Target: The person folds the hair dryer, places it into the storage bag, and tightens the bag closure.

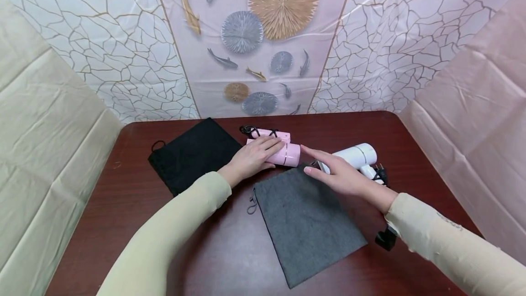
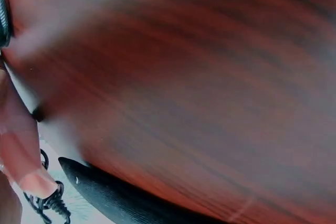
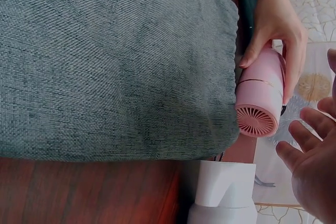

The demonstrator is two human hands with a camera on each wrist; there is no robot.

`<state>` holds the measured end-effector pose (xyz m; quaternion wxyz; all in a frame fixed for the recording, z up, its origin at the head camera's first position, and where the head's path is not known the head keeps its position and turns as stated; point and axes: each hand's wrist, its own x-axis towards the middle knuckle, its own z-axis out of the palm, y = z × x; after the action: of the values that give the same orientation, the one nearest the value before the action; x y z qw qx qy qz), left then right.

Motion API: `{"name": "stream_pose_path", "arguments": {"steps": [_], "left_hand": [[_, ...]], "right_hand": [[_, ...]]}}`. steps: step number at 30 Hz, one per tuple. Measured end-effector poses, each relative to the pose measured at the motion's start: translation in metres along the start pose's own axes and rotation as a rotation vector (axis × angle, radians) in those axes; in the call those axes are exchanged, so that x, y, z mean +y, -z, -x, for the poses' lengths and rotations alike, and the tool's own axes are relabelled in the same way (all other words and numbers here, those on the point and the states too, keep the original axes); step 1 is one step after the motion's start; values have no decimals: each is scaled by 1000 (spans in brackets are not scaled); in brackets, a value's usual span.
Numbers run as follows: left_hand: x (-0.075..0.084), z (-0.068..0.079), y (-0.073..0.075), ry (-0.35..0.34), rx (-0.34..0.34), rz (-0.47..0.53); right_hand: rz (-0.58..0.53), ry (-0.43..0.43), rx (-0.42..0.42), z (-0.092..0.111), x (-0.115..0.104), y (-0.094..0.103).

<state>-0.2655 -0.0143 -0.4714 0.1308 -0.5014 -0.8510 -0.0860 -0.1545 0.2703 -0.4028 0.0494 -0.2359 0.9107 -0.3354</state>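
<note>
A pink hair dryer (image 1: 292, 155) with a folded handle lies at the back middle of the table. My left hand (image 1: 254, 155) grips its barrel from above; in the right wrist view the thumb and fingers of that left hand (image 3: 282, 22) straddle the barrel, and the dryer's slotted round end (image 3: 256, 121) faces the camera. My right hand (image 1: 338, 172) hovers just right of the pink dryer, fingers extended, holding nothing. Behind that hand lies a white hair dryer (image 1: 361, 153), partly hidden by it. A grey drawstring bag (image 1: 306, 227) lies flat between the forearms.
A black drawstring bag (image 1: 197, 154) lies flat at the back left, beside the left hand. The white dryer's dark cord and plug (image 1: 381, 175) rest at its right. A dark cord (image 1: 248, 129) sits by the pink handle. Fabric walls surround the reddish-brown table (image 1: 119, 223).
</note>
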Motion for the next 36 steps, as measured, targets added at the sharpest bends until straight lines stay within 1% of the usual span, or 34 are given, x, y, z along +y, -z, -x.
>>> {"name": "stream_pose_path", "arguments": {"steps": [4,8,12,16,19,22,24,28,31,36], "left_hand": [[2,4,3,12,-42,-28],[3,7,11,12,-97,-30],[3,12,29,-5,-129,-17],[-1,24,53,-28,-134,-27],[-8,37,70,-50,-125,-65],[-17,52,87,-45,-146,-97],[-22,62,96,-25,-176,-111],[-33,85,114,41,-245,-135],[-41,104,123,84,-268,-142],[-53,141,131,134,-272,-162]], "right_hand": [[-9,7,-6,0,0,-1],[-3,18,-12,-1,1,-2],[12,25,-18,-4,2,-2],[17,28,-21,-6,2,-2],[8,34,-31,-7,1,-3],[5,40,-37,-8,0,-3],[11,47,-36,-9,1,-4],[24,61,-35,-10,1,-4],[26,70,-37,-12,0,-4],[51,92,-46,-13,-2,-5]]}}
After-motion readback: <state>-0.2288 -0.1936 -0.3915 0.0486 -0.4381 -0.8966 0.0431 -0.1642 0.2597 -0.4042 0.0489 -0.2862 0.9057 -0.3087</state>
